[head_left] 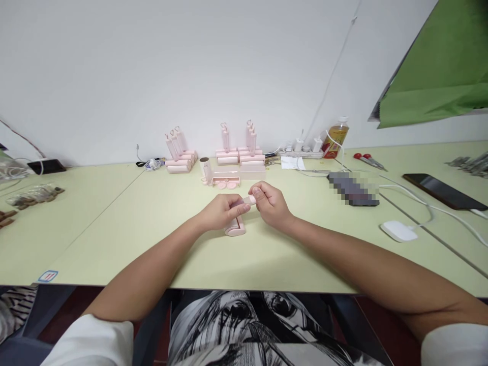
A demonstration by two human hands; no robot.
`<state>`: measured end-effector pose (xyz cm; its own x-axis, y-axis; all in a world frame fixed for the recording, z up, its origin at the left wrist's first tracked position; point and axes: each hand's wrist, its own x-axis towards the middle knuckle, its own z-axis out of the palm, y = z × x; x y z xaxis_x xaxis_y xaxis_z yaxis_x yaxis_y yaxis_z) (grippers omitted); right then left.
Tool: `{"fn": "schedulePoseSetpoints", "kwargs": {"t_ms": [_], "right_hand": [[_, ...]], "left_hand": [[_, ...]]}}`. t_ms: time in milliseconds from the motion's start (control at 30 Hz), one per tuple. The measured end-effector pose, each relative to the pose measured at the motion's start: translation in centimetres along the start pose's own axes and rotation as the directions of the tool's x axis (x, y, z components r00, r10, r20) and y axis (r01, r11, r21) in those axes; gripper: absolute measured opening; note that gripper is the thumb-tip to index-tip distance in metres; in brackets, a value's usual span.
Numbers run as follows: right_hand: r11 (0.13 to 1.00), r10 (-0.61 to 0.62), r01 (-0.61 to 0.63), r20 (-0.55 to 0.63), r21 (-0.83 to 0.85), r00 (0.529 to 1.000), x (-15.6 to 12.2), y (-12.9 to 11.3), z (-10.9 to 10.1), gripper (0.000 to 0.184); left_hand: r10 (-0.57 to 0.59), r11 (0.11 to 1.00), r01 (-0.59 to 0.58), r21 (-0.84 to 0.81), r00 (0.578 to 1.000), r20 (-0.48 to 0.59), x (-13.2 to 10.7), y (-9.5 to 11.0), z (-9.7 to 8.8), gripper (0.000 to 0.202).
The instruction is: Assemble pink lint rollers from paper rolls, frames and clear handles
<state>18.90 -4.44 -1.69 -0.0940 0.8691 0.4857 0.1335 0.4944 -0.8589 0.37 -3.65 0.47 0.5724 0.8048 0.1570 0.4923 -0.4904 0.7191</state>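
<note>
One pale tube (247, 201) sits mid-frame, left grip (223, 212) clamped on it, right grip (273, 204) pinching its pink end (252, 199) (fitting or removing, unclear); the next move calls for steady alignment.

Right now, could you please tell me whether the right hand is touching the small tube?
Touching: the head view shows the right hand pinching the small tube by its pink end.
</note>
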Motion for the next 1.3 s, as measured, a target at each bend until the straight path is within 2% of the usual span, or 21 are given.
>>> {"fn": "schedulePoseSetpoints", "kwargs": {"t_ms": [100,167,233,300,333,400,533,600,667,733,800,833,900,1000,1100,1200,1300], "right_hand": [[1.000,0.012,-0.012,-0.004,-0.014,1.000,0.4,0.3,0.3,0.026],[0.983,0.170,-0.173,0.038,0.065,0.985,0.7,0.7,0.6,0.025],[0.895,0.389,-0.405,0.117,0.186,0.914,1.0,1.0,0.7,0.023],[0.774,0.534,-0.571,0.202,0.274,0.821,1.2,1.1,0.7,0.018],[0.730,0.569,-0.615,0.235,0.297,0.788,1.3,1.1,0.7,0.016],[0.686,0.592,-0.652,0.273,0.324,0.759,1.3,1.1,0.5,0.015],[0.635,0.508,-0.619,0.354,0.462,0.786,1.2,1.1,0.4,0.027],[0.613,0.432,-0.599,0.416,0.515,0.800,1.0,1.0,0.6,0.035],[0.636,0.392,-0.561,0.404,0.530,0.826,0.9,1.0,0.9,0.041],[0.680,0.390,-0.490,0.297,0.545,0.872,1.1,1.3,0.9,0.039],[0.709,0.415,-0.416,0.141,0.569,0.899,1.8,1.8,0.5,0.033],[0.717,0.437,-0.389,0.061,0.579,0.897,2.2,2.1,0.1,0.030],[0.723,0.503,-0.372,-0.073,0.582,0.861,3.1,2.8,-0.8,0.025],[0.715,0.556,-0.381,-0.146,0.587,0.819,4.2,3.7,-2.2,0.019],[0.713,0.551,-0.370,-0.149,0.596,0.821,4.5,3.9,-2.8,0.016],[0.695,0.545,-0.365,-0.123,0.620,0.829,4.3,3.6,-2.7,0.013],[0.666,0.527,-0.351,-0.081,0.659,0.846,4.0,3.0,-2.5,0.013]], "left_hand": [[-0.015,0.984,0.033,0.174,0.995,-0.099,0.2,-0.4,0.1,0.043],[-0.018,0.932,0.070,0.357,0.989,-0.146,0.2,-0.6,0.0,0.040],[-0.002,0.855,0.084,0.512,0.987,-0.158,0.2,-0.8,-0.1,0.038],[0.028,0.788,0.068,0.611,0.989,-0.146,0.3,-1.0,-0.2,0.038],[0.042,0.769,0.056,0.637,0.990,-0.137,0.3,-1.1,-0.2,0.038],[0.054,0.762,0.048,0.646,0.989,-0.137,0.3,-1.3,-0.1,0.038],[0.048,0.831,0.087,0.550,0.973,-0.226,0.4,-1.4,0.1,0.039],[0.060,0.873,0.068,0.483,0.968,-0.244,0.4,-1.3,0.2,0.038],[0.085,0.906,0.026,0.423,0.967,-0.240,0.4,-1.1,0.4,0.038],[0.100,0.919,0.014,0.394,0.958,-0.268,0.5,-1.0,0.4,0.039],[0.057,0.912,0.093,0.400,0.936,-0.346,0.6,-1.0,0.2,0.039],[-0.001,0.901,0.169,0.399,0.922,-0.387,0.6,-1.1,0.0,0.041],[-0.168,0.861,0.343,0.376,0.889,-0.426,0.6,-1.3,-0.3,0.049],[-0.385,0.800,0.490,0.346,0.861,-0.332,0.6,-1.8,-0.5,0.068],[-0.451,0.826,0.488,0.283,0.873,-0.187,0.6,-2.4,-0.4,0.073],[-0.462,0.879,0.471,0.070,0.879,-0.114,0.8,-3.0,-0.2,0.073],[-0.503,0.845,0.465,-0.263,0.858,-0.100,1.4,-3.2,-0.1,0.052]]}}
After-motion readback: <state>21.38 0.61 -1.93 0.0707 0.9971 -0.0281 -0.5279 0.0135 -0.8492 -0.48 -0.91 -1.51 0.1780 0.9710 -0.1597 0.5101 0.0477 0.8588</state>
